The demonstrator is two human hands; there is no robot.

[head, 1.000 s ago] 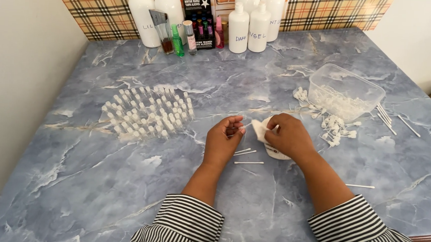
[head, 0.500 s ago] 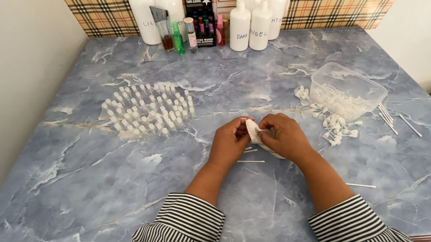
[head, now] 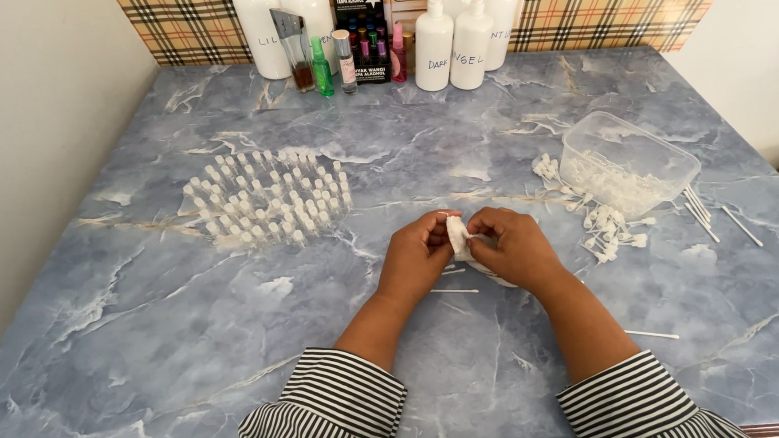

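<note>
My left hand (head: 418, 258) and my right hand (head: 514, 247) meet over the middle of the blue marbled table (head: 135, 321). Both pinch a small piece of white tissue (head: 456, 234) between the fingertips. A few thin white sticks (head: 453, 291) lie on the table just below my hands. Whether something is wrapped inside the tissue is hidden by my fingers.
A cluster of several small clear vials with white caps (head: 271, 199) stands to the left. A clear plastic tub (head: 628, 162) holds white parts at the right, with loose white caps (head: 611, 231) and thin tubes (head: 701, 209) beside it. White bottles (head: 452, 44) and small perfume bottles (head: 327, 60) line the back.
My hands have come together and lifted the white tissue off the table; it is now pinched between both sets of fingertips instead of lying under my right hand.
</note>
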